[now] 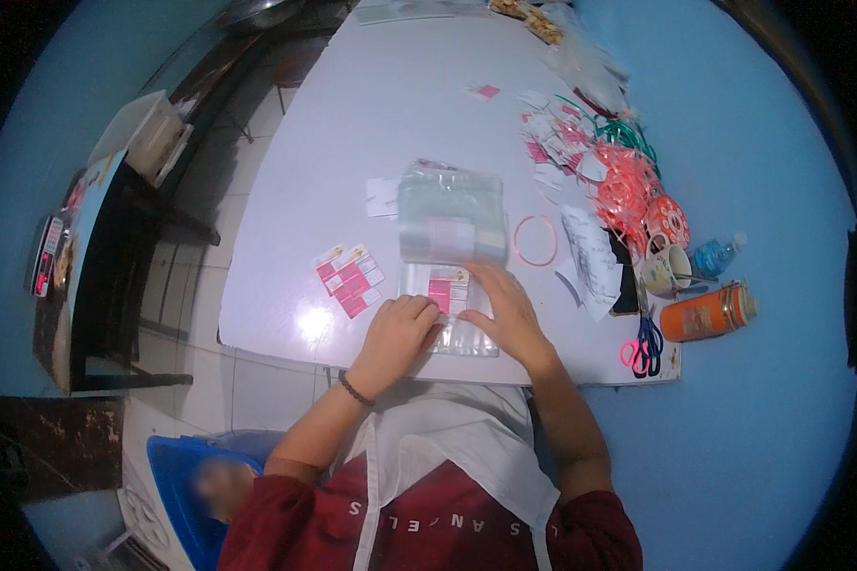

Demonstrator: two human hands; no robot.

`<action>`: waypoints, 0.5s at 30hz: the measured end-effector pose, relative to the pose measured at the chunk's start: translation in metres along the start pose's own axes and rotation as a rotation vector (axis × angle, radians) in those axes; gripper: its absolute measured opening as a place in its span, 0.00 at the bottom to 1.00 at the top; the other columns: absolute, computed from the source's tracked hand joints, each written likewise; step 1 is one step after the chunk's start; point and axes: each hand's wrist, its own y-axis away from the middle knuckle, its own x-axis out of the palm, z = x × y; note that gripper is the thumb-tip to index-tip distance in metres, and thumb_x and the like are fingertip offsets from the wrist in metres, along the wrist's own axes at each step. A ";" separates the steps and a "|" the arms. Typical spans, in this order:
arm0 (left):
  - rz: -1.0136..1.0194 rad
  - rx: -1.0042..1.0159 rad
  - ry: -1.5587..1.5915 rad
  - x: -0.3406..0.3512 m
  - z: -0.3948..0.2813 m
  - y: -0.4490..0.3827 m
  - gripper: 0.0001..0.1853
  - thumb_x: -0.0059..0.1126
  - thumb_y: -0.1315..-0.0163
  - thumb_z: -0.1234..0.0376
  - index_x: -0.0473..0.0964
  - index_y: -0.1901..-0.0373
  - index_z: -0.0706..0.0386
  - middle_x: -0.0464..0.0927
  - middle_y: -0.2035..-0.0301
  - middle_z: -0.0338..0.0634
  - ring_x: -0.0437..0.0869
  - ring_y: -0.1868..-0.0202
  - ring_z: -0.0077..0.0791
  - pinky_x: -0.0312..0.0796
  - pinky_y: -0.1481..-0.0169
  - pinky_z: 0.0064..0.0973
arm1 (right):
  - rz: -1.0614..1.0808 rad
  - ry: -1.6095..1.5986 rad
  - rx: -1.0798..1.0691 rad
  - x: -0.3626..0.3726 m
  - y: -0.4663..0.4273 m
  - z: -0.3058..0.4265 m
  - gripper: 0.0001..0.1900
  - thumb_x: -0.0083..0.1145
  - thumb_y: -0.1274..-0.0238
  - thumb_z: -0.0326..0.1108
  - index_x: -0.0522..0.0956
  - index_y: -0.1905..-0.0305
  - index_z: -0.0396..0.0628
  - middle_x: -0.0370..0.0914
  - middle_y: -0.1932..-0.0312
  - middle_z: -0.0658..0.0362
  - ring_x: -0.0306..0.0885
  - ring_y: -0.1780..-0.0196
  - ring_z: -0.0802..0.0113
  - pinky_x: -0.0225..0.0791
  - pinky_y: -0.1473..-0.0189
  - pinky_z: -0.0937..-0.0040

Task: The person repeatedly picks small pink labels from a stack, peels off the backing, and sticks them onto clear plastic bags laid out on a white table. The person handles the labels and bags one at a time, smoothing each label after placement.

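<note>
A clear plastic bag (463,342) lies flat on the white tabletop before me, with a pink and white printed label (450,289) on it. My left hand (398,332) rests on the bag, fingertips curled at the label's lower left corner; whether they pinch it is hidden. On the label's other side, my right hand (505,308) has its thumb and fingers spread around the right edge, touching the bag. Just beyond is a stack of clear plastic bags (451,200). Several loose labels (353,282) overlap to the left of my hands.
Along the right edge are scissors (646,350), an orange bottle (707,312), a mug (665,268), pink ribbon (625,182) and a pile of cut labels (557,135). A pink ring (535,241) lies nearer. A blue plastic bin (178,471) stands on the floor at left.
</note>
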 end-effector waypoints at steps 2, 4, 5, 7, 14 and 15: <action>-0.085 0.014 0.005 0.003 0.002 -0.007 0.15 0.70 0.41 0.66 0.76 0.57 0.62 0.79 0.44 0.51 0.82 0.53 0.46 0.75 0.46 0.39 | 0.034 0.039 0.020 -0.006 0.009 0.001 0.28 0.72 0.43 0.40 0.78 0.38 0.43 0.75 0.38 0.49 0.71 0.34 0.47 0.66 0.34 0.53; -0.109 -0.003 0.015 0.007 0.005 -0.012 0.17 0.70 0.41 0.64 0.76 0.57 0.63 0.77 0.41 0.53 0.82 0.53 0.47 0.76 0.46 0.40 | 0.125 0.114 0.033 -0.016 0.017 -0.003 0.30 0.73 0.43 0.41 0.78 0.36 0.44 0.75 0.37 0.50 0.71 0.34 0.48 0.66 0.35 0.54; -0.097 -0.018 0.018 0.009 0.007 -0.013 0.17 0.71 0.41 0.64 0.76 0.57 0.63 0.77 0.39 0.54 0.82 0.53 0.49 0.76 0.46 0.41 | 0.117 0.145 -0.004 -0.021 0.021 -0.006 0.30 0.73 0.44 0.42 0.78 0.37 0.45 0.75 0.37 0.51 0.71 0.34 0.49 0.67 0.36 0.54; -0.099 -0.024 0.030 0.013 0.011 -0.015 0.17 0.70 0.40 0.63 0.75 0.56 0.64 0.76 0.38 0.56 0.82 0.52 0.51 0.77 0.46 0.42 | 0.119 0.192 -0.026 -0.028 0.028 -0.011 0.31 0.74 0.46 0.45 0.79 0.37 0.47 0.75 0.37 0.52 0.71 0.33 0.50 0.67 0.37 0.56; -0.080 -0.122 0.278 0.003 0.027 -0.013 0.14 0.66 0.35 0.67 0.77 0.54 0.66 0.79 0.41 0.57 0.82 0.45 0.56 0.76 0.40 0.43 | -0.026 0.353 -0.056 -0.015 0.021 -0.018 0.16 0.71 0.40 0.42 0.87 0.48 0.53 0.80 0.45 0.58 0.78 0.39 0.57 0.71 0.44 0.60; -0.055 -0.178 0.372 -0.004 0.031 -0.012 0.14 0.66 0.35 0.67 0.77 0.53 0.66 0.79 0.41 0.58 0.82 0.43 0.57 0.76 0.38 0.43 | -0.058 0.341 -0.048 -0.013 0.018 -0.018 0.14 0.70 0.38 0.41 0.87 0.50 0.53 0.81 0.47 0.58 0.80 0.42 0.57 0.72 0.46 0.60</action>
